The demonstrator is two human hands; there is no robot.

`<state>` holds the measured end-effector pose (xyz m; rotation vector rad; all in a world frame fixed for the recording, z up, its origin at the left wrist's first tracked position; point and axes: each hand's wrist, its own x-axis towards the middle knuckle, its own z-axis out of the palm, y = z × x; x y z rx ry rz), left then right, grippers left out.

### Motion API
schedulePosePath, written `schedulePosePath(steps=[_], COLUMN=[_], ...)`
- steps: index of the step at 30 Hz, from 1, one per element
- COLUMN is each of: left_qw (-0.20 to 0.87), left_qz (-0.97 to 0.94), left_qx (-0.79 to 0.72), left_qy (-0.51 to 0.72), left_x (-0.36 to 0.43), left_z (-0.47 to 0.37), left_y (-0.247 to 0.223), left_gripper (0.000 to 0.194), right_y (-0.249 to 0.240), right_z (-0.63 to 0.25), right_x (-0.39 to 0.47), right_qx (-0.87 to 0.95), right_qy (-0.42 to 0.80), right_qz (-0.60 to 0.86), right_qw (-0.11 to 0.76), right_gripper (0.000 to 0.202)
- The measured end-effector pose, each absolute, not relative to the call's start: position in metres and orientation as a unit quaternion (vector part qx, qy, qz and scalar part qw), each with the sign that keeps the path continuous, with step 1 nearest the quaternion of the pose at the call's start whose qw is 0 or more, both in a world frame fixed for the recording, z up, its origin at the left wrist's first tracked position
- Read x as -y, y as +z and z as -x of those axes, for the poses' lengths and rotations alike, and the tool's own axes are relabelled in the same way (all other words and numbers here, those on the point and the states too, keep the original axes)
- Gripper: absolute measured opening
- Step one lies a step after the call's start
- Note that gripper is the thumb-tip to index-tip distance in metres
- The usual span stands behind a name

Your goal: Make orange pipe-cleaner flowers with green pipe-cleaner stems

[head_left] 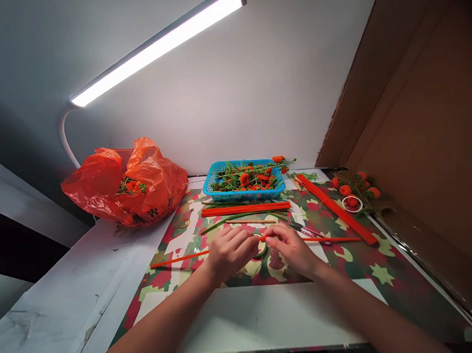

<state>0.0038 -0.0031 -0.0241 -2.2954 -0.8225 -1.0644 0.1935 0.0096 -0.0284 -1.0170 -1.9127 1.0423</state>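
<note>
My left hand [231,251] and my right hand [291,249] meet over the middle of the patterned table cover. Both are closed, with fingertips pinching an orange pipe cleaner [336,239] whose ends stick out to the left and right. A small orange bend or knot shows between the fingertips. Just under it, a green pipe cleaner [262,253] curves down; the fingers hide how it joins the orange one. Beyond the hands lie several green pipe cleaners [223,223], a thin wooden stick [255,221] and a bundle of orange pipe cleaners [246,209].
A blue basket [245,195] of orange flowers stands at the back. To its left sits a red plastic bag [164,186]. Another orange bundle [338,210] lies at right, near scissors [309,232] and a white ring-shaped holder [353,211]. A lamp [160,45] hangs overhead; cardboard [419,106] walls the right.
</note>
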Motion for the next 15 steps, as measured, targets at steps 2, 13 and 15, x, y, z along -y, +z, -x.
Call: schedulePosePath(steps=[2,13,15], left_qw=[0.238,0.223,0.225], left_qz=[0.837,0.83,0.834], left_qx=[0.304,0.348,0.346], left_qy=[-0.389,-0.374,-0.367], left_x=[0.0031,0.0006,0.0005], left_z=[-0.0046,-0.0084,-0.0088], left_y=[-0.0251,-0.0302,-0.0299], left_gripper=[0.008,0.009,0.01], right_y=[-0.0291,-0.0299,-0.0307], right_z=[-0.193,-0.1898,-0.1893], right_x=[-0.0098,-0.0064,-0.0061], right_qx=[0.734,0.75,0.754], right_qy=[0.413,0.352,0.338], right_qz=[0.4,0.426,0.431], right_qw=[0.362,0.363,0.362], right_gripper=[0.017,0.014,0.014])
